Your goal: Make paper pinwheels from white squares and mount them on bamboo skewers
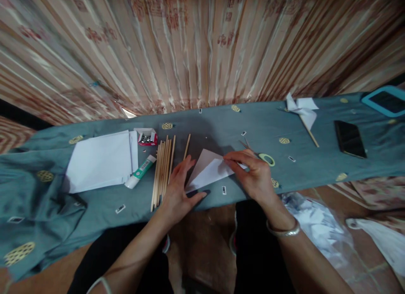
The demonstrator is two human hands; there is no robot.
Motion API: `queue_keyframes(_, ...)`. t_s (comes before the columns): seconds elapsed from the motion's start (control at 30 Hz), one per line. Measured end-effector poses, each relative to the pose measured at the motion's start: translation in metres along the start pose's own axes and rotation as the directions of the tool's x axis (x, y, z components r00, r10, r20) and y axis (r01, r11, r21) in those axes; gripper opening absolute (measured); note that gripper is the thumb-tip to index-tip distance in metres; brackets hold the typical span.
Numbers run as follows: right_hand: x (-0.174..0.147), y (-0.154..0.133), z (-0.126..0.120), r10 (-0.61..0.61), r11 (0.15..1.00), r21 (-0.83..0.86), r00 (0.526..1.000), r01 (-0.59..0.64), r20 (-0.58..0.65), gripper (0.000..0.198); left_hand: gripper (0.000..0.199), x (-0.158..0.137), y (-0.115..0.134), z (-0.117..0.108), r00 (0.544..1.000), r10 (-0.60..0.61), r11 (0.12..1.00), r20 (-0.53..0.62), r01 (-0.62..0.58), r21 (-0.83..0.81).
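A white sheet of paper (210, 169), folded over on itself, lies on the cloth-covered table between my hands. My right hand (253, 171) pinches its upper right edge between thumb and fingers. At the paper's left corner rests my left hand (182, 190), fingers stretched out and thumb apart. Just left of that hand is a row of thin wooden sticks (162, 171), with one more stick (187, 145) beyond the fingertips. Scissors with pale green handles (267, 159) lie beside my right hand, their blades partly hidden behind it.
To the left are a stack of white paper (101, 161), a glue stick (141, 171) and a small box of metal pins (147, 137). A paper pinwheel (303, 110), a black phone (349, 138) and a blue-framed tablet (387, 101) lie right. A plastic bag (316, 222) sits on the floor.
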State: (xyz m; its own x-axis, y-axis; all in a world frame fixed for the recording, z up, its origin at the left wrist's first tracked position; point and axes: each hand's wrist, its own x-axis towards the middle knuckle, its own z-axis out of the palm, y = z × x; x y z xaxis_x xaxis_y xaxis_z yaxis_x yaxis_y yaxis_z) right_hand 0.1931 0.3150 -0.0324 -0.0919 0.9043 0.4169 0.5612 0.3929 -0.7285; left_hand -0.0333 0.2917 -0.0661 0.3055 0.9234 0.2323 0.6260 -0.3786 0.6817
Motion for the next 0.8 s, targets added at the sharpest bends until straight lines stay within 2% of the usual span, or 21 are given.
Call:
queue_keyframes(0.1, -0.001, -0.002, -0.007, 0.04, 0.999, -0.009, 0.999, -0.04, -0.018, 0.012, 0.087, 0.004, -0.001, -0.003, 0.998, -0.008, 0.999, 0.054, 0.01, -0.041)
queue_keyframes(0.23, -0.005, 0.002, -0.002, 0.017, 0.994, -0.104, 1.0, -0.015, 0.014, 0.02, 0.073, 0.006, -0.003, 0.002, 0.997, 0.009, 0.997, 0.076, -0.004, -0.074)
queue_keyframes(0.37, -0.008, 0.013, 0.013, 0.036, 0.981, -0.192, 0.992, -0.012, 0.124, 0.048, 0.068, 0.009, 0.003, 0.008, 0.997, -0.018, 0.995, 0.079, 0.026, -0.101)
queue_keyframes(0.5, -0.01, 0.017, 0.023, 0.092, 0.99, -0.126, 0.967, -0.063, 0.236, 0.047, 0.067, 0.013, 0.01, 0.011, 0.99, -0.096, 0.966, 0.107, 0.119, -0.231)
queue_keyframes(0.67, -0.005, 0.007, 0.022, 0.121, 0.99, 0.045, 0.969, -0.134, 0.216, 0.022, 0.07, 0.019, 0.013, 0.01, 0.963, -0.213, 0.851, 0.166, 0.267, -0.453)
queue_keyframes(0.73, 0.0, 0.0, 0.016, 0.13, 0.975, 0.16, 0.98, -0.154, 0.15, 0.017, 0.066, 0.021, 0.014, 0.006, 0.938, -0.287, 0.756, 0.195, 0.347, -0.556)
queue_keyframes(0.8, 0.005, -0.008, 0.009, 0.136, 0.945, 0.292, 0.988, -0.15, 0.071, 0.015, 0.063, 0.024, 0.014, 0.002, 0.9, -0.37, 0.619, 0.229, 0.422, -0.662)
